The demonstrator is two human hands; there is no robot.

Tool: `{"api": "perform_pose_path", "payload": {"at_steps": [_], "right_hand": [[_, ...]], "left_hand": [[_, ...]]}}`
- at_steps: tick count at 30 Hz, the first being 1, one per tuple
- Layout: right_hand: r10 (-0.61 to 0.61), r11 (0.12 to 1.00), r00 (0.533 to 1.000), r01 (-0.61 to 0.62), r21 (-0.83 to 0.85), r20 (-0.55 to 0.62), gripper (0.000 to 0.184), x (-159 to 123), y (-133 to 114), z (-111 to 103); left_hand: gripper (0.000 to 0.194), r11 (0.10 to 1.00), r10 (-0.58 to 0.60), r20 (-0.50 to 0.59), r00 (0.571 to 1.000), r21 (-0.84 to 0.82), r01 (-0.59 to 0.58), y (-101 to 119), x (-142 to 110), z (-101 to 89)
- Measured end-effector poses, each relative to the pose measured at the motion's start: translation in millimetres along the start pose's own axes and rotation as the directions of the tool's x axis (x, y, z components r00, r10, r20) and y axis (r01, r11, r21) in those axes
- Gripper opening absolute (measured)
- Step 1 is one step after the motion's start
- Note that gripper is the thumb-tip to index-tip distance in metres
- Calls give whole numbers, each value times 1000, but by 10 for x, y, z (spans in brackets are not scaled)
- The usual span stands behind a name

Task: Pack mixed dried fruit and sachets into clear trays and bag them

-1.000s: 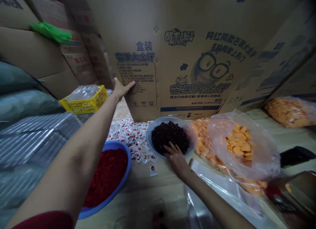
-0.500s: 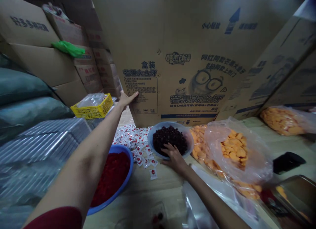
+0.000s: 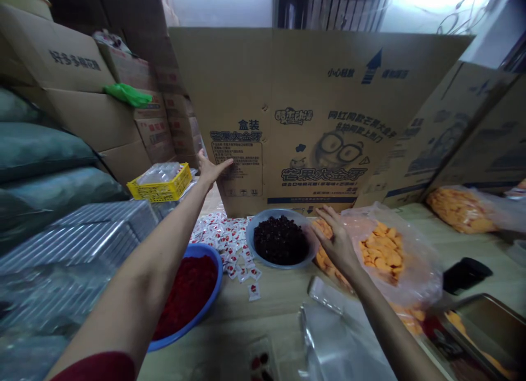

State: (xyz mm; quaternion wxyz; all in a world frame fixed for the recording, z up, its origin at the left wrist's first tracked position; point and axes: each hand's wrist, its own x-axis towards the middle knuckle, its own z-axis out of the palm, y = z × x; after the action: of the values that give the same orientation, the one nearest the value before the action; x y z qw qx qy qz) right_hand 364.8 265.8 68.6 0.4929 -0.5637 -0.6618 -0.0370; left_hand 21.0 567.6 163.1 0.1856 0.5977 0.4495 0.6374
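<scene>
A large upright sheet of printed cardboard (image 3: 296,156) stands at the back of the table. My left hand (image 3: 213,168) grips its left edge, thumb on the printed face and fingers behind. My right hand (image 3: 335,239) is open, fingers stretched toward the sheet's lower edge; whether it touches I cannot tell. Just left of that hand sits a translucent bowl (image 3: 250,244) of dark, chunky pieces (image 3: 281,239). Orange chips in a plastic bag (image 3: 322,257) lie beneath and beside it. Small white-and-red sachets (image 3: 230,238) are scattered between the bowls, and a blue basin (image 3: 217,277) holds red pieces.
Stacked clear plastic trays (image 3: 98,244) fill the left side, below a yellow crate (image 3: 160,192). Flat clear bags (image 3: 341,337) lie at the front. An open bag of orange chips (image 3: 382,255), a black object (image 3: 466,274) and a brown-rimmed tin (image 3: 489,326) are on the right.
My right hand has left the bowl of dark pieces and moved right and forward, toward the cardboard's base. My left hand keeps hold of the cardboard edge. The view has tilted upward.
</scene>
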Motion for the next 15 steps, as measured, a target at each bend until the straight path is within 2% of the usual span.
{"api": "perform_pose_path", "payload": {"at_steps": [3,5,10,12,15], "right_hand": [[-18,1000,998,17,-15,-58,44,44,-82,-166],[-17,1000,997,15,-20,-79,43,61,-146,-255],[-48,998,985,43,-34,-163,46,90,-375,-439],[-105,994,971,92,-65,-217,49,188,-470,-528],[-181,980,953,152,-131,-243,47,522,-514,-686]], "left_hand": [[123,995,-31,-70,997,95,38,147,-49,-24],[124,992,-21,-79,997,124,30,244,-92,-35],[124,984,76,-116,990,169,-56,442,-188,-38],[120,987,105,-124,987,137,-88,512,-194,-28],[110,996,61,-109,992,66,-54,589,-145,-6]]}}
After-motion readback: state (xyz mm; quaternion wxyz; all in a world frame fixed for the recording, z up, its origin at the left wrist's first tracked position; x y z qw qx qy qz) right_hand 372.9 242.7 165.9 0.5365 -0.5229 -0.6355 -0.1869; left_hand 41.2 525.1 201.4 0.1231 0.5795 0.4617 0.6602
